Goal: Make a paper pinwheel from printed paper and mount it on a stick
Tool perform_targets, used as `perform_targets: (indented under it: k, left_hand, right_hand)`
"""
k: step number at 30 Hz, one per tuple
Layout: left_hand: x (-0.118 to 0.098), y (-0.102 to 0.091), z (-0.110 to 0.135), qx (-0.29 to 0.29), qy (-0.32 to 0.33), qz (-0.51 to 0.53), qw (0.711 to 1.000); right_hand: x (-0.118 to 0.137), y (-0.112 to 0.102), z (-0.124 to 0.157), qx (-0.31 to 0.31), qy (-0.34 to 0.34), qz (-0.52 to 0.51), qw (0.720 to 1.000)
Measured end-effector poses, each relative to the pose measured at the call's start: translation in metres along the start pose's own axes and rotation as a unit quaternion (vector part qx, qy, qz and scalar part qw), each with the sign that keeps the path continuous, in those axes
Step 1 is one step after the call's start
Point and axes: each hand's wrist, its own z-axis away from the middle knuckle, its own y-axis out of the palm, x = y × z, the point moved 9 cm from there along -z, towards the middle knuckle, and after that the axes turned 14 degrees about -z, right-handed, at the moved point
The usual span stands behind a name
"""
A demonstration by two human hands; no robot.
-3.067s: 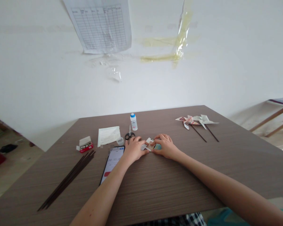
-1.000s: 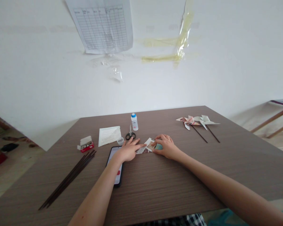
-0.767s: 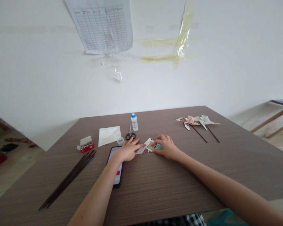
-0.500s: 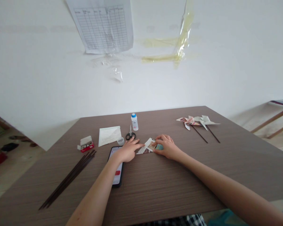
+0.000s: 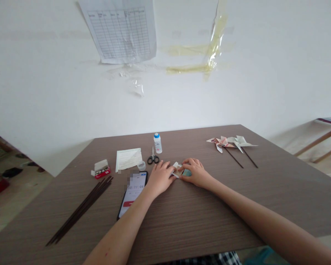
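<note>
- Head cam: small folded paper (image 5: 178, 170) sits on the worktop (image 5: 182, 221), right between both hands
- left hand (image 5: 160, 178) and right hand (image 5: 195, 173) both have fingers on it, can't tell if they're actually gripping
- phone (image 5: 132, 193) lies just beside left hand

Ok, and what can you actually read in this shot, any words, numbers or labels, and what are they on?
"00:11:04" on the phone screen.
Wall chart: headings too small to read.
White bottle with blue cap: label too blurred.
Red and white box: too small.
Paper sheet on the table: too small.
</note>
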Motion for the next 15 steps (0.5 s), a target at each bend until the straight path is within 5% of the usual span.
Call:
perform_targets:
  k: [15]
  left_hand:
    - [0.006,0.007,0.003,0.063,-0.016,-0.018,0.998]
  right_hand:
    - [-0.017,0.002,-0.004,0.028,0.038,-0.008,0.999]
